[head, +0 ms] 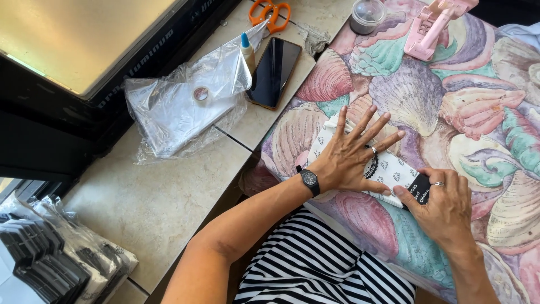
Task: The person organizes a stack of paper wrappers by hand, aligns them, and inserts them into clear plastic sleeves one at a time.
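Observation:
My left hand (351,155) lies flat with fingers spread on a small white pouch (394,169) printed with dark leaf shapes. The pouch rests on a cushion (450,101) covered in a pastel seashell print. My right hand (444,205) pinches the pouch's black end flap (421,190) between thumb and fingers. A black wristwatch (309,180) sits on my left wrist, and each hand wears a ring.
On the tiled counter (157,202) lie a crumpled clear plastic bag (180,107) with a tape roll (201,93), a glue bottle (246,49), a black phone (274,70) and orange scissors (271,12). A small jar (367,15) and pink stand (433,25) rest on the cushion. Bagged black items (50,259) sit lower left.

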